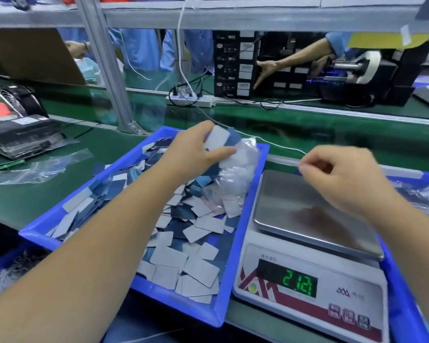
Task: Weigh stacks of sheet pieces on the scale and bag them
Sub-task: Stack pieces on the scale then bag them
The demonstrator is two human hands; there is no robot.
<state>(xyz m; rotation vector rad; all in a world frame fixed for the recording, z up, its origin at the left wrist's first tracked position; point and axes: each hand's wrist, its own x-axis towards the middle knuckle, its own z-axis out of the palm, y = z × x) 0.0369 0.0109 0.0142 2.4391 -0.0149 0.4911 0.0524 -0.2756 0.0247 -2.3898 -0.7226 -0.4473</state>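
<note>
My left hand [196, 149] grips a stack of grey and blue sheet pieces [219, 139] above the far end of a blue tray [124, 276]. A clear plastic bag [235, 179] hangs from the stack down onto the loose pieces. Several loose sheet pieces [181, 243] fill the tray. To the right stands a white scale [307, 288]; its steel pan [307, 214] is bare and its green display [297, 283] is lit. My right hand [342, 179] hovers over the pan with fingers curled, pinching something small I cannot make out.
A second blue tray [406, 305] with bagged pieces lies at the right. Empty clear bags [42, 167] lie on the green bench at the left, beside a black device [22, 134]. Beyond are an aluminium post [104, 65], a power strip [191, 100], and other people's arms at a machine [357, 70].
</note>
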